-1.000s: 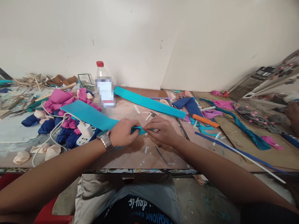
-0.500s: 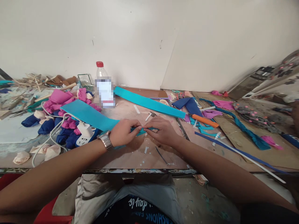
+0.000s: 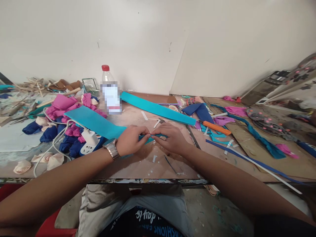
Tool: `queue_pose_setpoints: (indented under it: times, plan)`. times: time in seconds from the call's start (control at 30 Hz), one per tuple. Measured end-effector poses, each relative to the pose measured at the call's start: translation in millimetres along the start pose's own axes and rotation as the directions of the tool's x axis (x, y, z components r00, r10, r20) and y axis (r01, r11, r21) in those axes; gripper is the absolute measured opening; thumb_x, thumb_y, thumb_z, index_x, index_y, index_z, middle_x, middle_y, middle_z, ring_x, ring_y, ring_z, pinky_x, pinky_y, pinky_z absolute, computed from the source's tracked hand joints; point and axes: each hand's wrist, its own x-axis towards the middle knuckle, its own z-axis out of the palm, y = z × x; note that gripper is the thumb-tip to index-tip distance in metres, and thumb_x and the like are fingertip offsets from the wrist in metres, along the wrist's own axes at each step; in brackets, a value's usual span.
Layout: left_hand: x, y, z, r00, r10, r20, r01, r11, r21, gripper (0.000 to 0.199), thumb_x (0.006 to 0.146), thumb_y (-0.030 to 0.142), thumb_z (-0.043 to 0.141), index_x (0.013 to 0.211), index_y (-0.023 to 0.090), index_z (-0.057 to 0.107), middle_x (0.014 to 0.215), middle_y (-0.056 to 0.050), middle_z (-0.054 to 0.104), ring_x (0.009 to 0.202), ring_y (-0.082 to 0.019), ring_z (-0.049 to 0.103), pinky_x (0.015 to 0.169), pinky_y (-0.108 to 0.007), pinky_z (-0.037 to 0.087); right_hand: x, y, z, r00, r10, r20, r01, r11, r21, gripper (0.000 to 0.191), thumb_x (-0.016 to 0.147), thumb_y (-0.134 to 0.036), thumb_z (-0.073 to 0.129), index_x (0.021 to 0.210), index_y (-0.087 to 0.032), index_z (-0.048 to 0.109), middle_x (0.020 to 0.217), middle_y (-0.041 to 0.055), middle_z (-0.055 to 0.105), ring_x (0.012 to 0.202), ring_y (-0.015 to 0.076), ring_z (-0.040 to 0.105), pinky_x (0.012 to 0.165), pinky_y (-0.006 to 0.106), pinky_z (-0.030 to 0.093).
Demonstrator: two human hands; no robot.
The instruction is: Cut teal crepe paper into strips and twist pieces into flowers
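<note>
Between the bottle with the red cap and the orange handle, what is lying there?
In the head view, a long turquoise strip fills most of the stretch from the bottle to the orange handle, with a small purple scrap near the handle.

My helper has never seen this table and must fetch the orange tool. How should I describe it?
On the table, find the long bright blue strip slanting along the back. Just past its right end, near the folded dark blue cloth, lies the orange tool. It is slim and straight, solid orange against the blue and purple scraps.
</note>
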Motion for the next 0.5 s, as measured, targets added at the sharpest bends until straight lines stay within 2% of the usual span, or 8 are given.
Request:
queue_pose_setpoints:
  times: [0.27,0.5]
  plan:
    - [1.5,-1.1,1.8,0.998,0.066,0.005,-0.066,0.996,0.057,0.025,0.104,0.034,0.05,0.094,0.021,0.069,0.091,-0.003,0.076,0.084,-0.021,0.065,0.087,-0.036,0.043,0.1,-1.3,0.2,1.0,0.02,0.024,-0.021,0.999,0.024,0.018,0.1,-0.036,0.064,0.096,-0.023,0.074,0.092,0.0071,0.077,0.09,0.0232,0.068,0.084,0.039,0.052]
    - [1.5,-2.4,2.7,0.994,0.109,-0.018,-0.107,0.99,0.093,0.025,0.106,0.033,0.05,0.097,0.021,0.069,0.094,-0.002,0.078,0.084,-0.021,0.067,0.094,-0.039,0.042,0.0,-1.9,-0.6,1.0,0.024,0.02,-0.025,0.999,0.03,0.01,0.099,-0.029,0.064,0.095,-0.022,0.07,0.093,0.0067,0.076,0.092,0.0239,0.065,0.086,0.04,0.05]
